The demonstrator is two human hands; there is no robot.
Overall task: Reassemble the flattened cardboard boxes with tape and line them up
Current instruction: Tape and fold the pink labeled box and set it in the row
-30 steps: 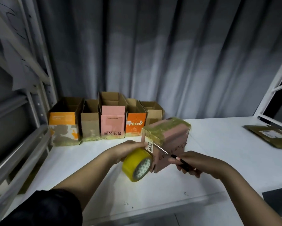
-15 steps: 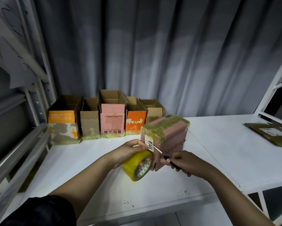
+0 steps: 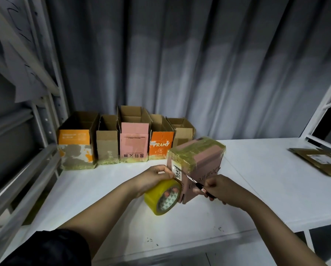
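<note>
The left hand [image 3: 153, 179] grips the yellow tape roll [image 3: 163, 197] beside the pink box [image 3: 197, 169]. The right hand [image 3: 221, 191] pinches small scissors [image 3: 194, 181] against it.

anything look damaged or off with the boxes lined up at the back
Yes. The leftmost orange and white cardboard box in the back row has its printed surface torn away in patches low on its front, showing grey-brown board. The plain brown cardboard box beside it looks scuffed low down. All five stand upright.
</note>
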